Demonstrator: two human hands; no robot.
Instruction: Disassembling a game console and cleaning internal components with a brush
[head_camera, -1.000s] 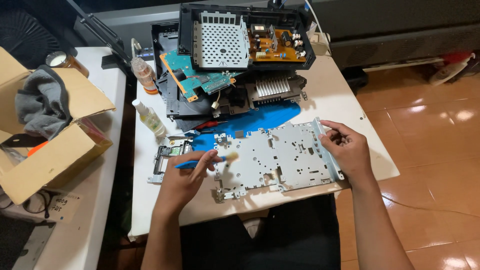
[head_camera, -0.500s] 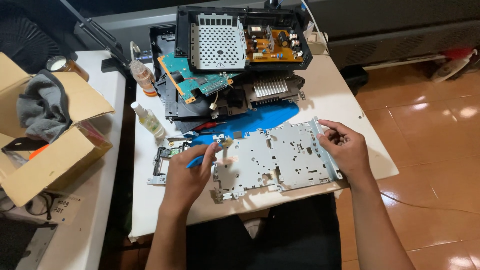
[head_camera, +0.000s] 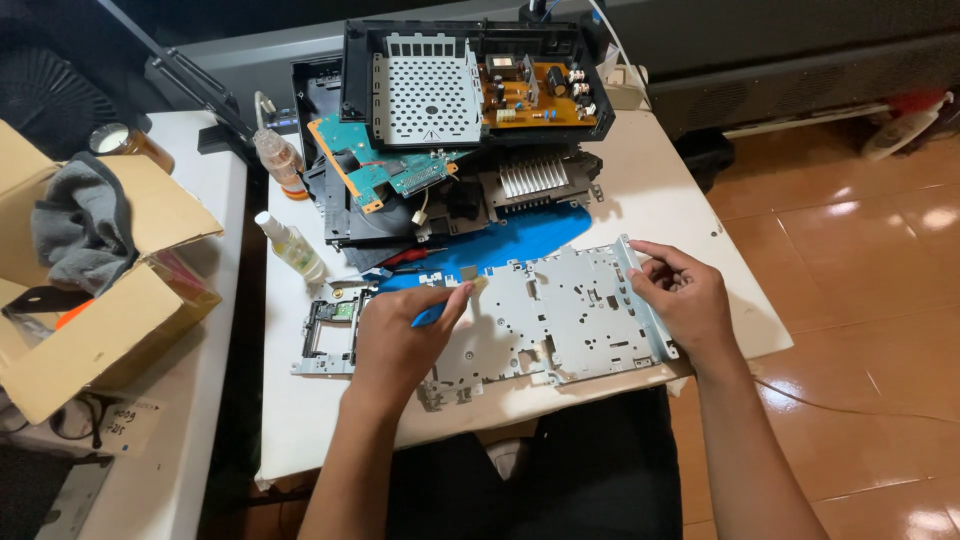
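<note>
Here the left hand (head_camera: 400, 335) grips a small blue-handled brush (head_camera: 440, 308), its fingers curled tight around the handle and the pale bristle tip resting on the top left part of a perforated metal shield plate (head_camera: 555, 320). The plate lies flat on the white tabletop (head_camera: 660, 200), near the front edge and right before the person. The right hand (head_camera: 685, 300) rests on the plate's right end, fingers loosely bent and pinching its raised edge.

Just left of the left hand sits a small metal drive frame (head_camera: 325, 340). A blue mat (head_camera: 510, 245) shows behind the plate. Farther back stands a pile of opened console parts: a black housing (head_camera: 360, 70) with a perforated metal cage (head_camera: 425, 95), an orange power board (head_camera: 535, 95), a teal circuit board (head_camera: 375, 165) and a finned heatsink (head_camera: 530, 175). Two small clear bottles (head_camera: 290, 245) stand on the left side of the tabletop. On a neighbouring table is a cardboard box (head_camera: 110, 320) with a grey cloth (head_camera: 80, 225) in it.
</note>
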